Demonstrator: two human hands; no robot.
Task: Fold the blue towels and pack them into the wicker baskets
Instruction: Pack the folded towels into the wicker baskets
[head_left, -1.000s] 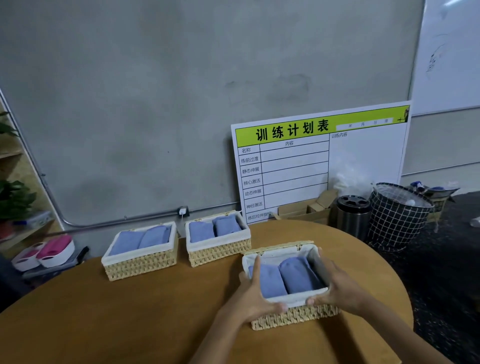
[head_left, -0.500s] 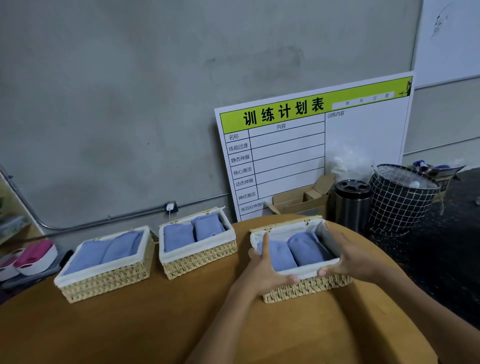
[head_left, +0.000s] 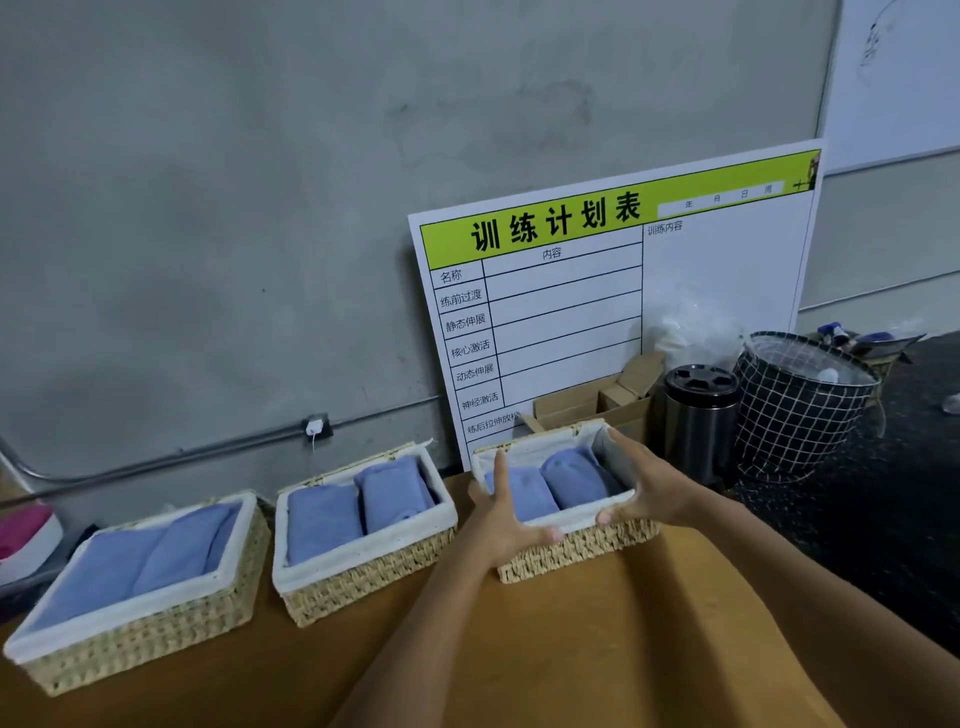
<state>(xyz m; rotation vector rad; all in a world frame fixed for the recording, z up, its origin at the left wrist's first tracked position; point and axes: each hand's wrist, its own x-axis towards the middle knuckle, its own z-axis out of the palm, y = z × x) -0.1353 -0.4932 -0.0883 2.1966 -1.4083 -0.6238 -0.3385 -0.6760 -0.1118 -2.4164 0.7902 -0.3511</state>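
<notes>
Three wicker baskets with white liners stand in a row on the wooden table (head_left: 597, 649). The left basket (head_left: 140, 639) and the middle basket (head_left: 363, 577) each hold two folded blue towels. The right basket (head_left: 576, 551) sits near the table's far edge with two rolled blue towels (head_left: 566, 483) inside. My left hand (head_left: 506, 519) presses its front left corner, forefinger straight up the side and thumb along the front rim. My right hand (head_left: 649, 488) cups the front right corner with spread straight fingers.
A white and green planning board (head_left: 597, 291) leans on the grey wall behind the right basket. On the floor to the right stand a cardboard box (head_left: 587, 405), a steel bin (head_left: 701, 421) and a black grid hamper (head_left: 800, 410). Pink items (head_left: 26, 530) lie far left.
Both hands have moved the right basket away from me toward the table's far edge, into line with the other two. The camera has shifted closer and to the right.
</notes>
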